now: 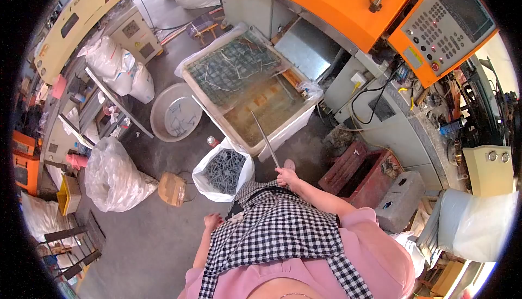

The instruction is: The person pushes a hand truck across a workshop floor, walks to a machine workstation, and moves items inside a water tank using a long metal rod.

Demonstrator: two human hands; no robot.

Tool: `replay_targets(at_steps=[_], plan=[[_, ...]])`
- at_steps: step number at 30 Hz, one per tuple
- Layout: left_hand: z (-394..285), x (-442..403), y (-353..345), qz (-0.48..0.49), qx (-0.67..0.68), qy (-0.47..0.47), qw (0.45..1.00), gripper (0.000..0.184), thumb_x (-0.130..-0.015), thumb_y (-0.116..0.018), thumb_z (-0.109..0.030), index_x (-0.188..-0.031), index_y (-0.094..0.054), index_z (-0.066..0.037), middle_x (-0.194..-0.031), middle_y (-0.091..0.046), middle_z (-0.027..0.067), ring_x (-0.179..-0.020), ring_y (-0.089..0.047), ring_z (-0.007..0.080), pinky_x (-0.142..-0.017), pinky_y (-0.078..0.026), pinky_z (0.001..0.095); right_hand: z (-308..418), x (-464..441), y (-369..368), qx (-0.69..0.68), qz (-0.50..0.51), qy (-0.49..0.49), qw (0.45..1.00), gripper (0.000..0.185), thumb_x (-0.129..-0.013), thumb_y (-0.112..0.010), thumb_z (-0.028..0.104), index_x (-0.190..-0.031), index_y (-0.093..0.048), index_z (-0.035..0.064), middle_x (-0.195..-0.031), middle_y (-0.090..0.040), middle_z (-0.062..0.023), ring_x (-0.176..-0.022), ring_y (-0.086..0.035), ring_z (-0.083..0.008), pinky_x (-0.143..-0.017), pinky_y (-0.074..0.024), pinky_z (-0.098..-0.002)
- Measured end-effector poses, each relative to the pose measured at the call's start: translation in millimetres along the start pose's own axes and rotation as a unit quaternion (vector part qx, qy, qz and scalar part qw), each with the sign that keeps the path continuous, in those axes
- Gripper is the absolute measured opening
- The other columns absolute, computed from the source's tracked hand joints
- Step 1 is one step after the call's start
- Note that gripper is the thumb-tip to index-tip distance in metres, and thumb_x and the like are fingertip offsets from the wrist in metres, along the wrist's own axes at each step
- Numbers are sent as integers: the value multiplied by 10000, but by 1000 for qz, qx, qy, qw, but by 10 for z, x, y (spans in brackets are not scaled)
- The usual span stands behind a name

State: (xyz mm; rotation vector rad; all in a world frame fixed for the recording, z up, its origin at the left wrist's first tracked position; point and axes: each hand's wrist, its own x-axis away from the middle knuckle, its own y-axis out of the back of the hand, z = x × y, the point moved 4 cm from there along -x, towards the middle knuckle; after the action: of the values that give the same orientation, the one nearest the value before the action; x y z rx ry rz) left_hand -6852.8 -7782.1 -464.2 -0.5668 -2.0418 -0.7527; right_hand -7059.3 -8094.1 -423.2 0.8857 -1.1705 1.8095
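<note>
My right hand (286, 177) is wrapped round the lower end of a long thin rod (265, 137). The rod points up and left over a large water-filled tub (209, 105), whose near part holds murky brown water. Dark mesh and pale thin strips lie in the tub's far part. Beside my apron hangs my left hand (213, 221), its fingers curled; whether anything is in them is too small to tell. Just ahead of it stands a white sack (249, 173) full of grey plastic pieces (225, 171).
A round basin (157, 115), a clear plastic bag (114, 176) and a cardboard box (172, 189) stand on the floor to the left. Red crates (363, 182) and a grey block (401, 201) are at the right, below the orange machine (326, 0). A can (212, 141) stands near the tub.
</note>
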Motion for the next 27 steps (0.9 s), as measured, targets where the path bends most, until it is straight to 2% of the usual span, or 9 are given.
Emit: replay_targets(at_steps=[12, 13, 14, 15, 17, 19, 23, 25, 27], plan=[[117, -255, 4, 66, -68, -55, 994, 140, -735, -574, -144, -792, -566, -16, -685, -597, 97, -654, -595, 209, -525, -483, 348, 61, 67, 49, -15, 4, -32, 999, 382, -898, -403, 221, -1246, -321, 88, -462, -193, 62, -382, -217, -79, -347, -193, -226], [209, -399, 19, 77, -122, -65, 987, 131, -723, -587, -198, -788, -578, -85, -716, -617, 58, -703, -605, 211, -546, -484, 375, 18, -119, 160, 42, 58, 15, 997, 211, -891, -393, 290, -750, -352, 138, -475, -262, 32, -390, -263, -124, -363, -225, -292], [469, -863, -17, 114, -409, -223, 877, 145, -725, -573, -252, -801, -588, -129, -732, -619, 49, -718, -604, 224, -546, -482, 390, -49, -216, 224, -1, 64, -2, 998, 190, -894, -384, 285, -780, -405, 135, -468, -237, 37, -389, -252, -115, -358, -216, -274], [674, -1206, -52, 54, -625, -392, 672, 162, -728, -558, -306, -813, -598, -174, -748, -622, 39, -732, -604, 237, -546, -479, 405, -86, -315, 292, -45, 70, -15, 996, 192, -896, -374, 279, -810, -459, 131, -461, -212, 41, -389, -242, -107, -352, -206, -255], [747, -1374, -30, 43, -613, -395, 683, 196, -732, -534, -356, -807, -601, -187, -750, -620, 54, -738, -603, 250, -545, -470, 417, -236, -803, 494, -6, 110, -223, 969, 347, -880, -327, 389, -626, -353, 154, -471, -252, 10, -413, -276, -151, -376, -236, -301], [696, -1409, -86, 35, -639, -386, 664, 255, -734, -497, -424, -815, -614, -212, -766, -621, 73, -760, -603, 263, -569, -460, 434, -275, -815, 479, -93, 173, -247, 949, 416, -854, -300, 463, -587, -357, 149, -489, -290, -18, -438, -293, -179, -420, -259, -326], [258, -1383, -330, 65, -546, -283, 786, 262, -735, -495, -429, -828, -614, -215, -777, -622, 72, -764, -604, 263, -575, -461, 434, -219, -700, 396, -75, 175, -49, 981, 432, -864, -319, 455, -563, -355, 146, -479, -284, -20, -450, -294, -166, -456, -262, -297], [-2, -1321, -503, 68, -516, -260, 813, 266, -735, -494, -431, -834, -615, -216, -783, -622, 71, -765, -604, 263, -578, -462, 434, -401, -1176, 602, -57, 265, -88, 959, 394, -882, -301, 430, -619, -377, 147, -456, -265, -8, -448, -301, -158, -432, -260, -297], [-255, -1290, -633, 69, -487, -246, 836, 269, -735, -493, -433, -840, -615, -218, -789, -622, 71, -767, -604, 263, -582, -462, 434, -193, -578, 348, -55, 102, 26, 993, 283, -903, -354, 343, -732, -392, 121, -458, -248, 9, -404, -271, -134, -376, -237, -280]])
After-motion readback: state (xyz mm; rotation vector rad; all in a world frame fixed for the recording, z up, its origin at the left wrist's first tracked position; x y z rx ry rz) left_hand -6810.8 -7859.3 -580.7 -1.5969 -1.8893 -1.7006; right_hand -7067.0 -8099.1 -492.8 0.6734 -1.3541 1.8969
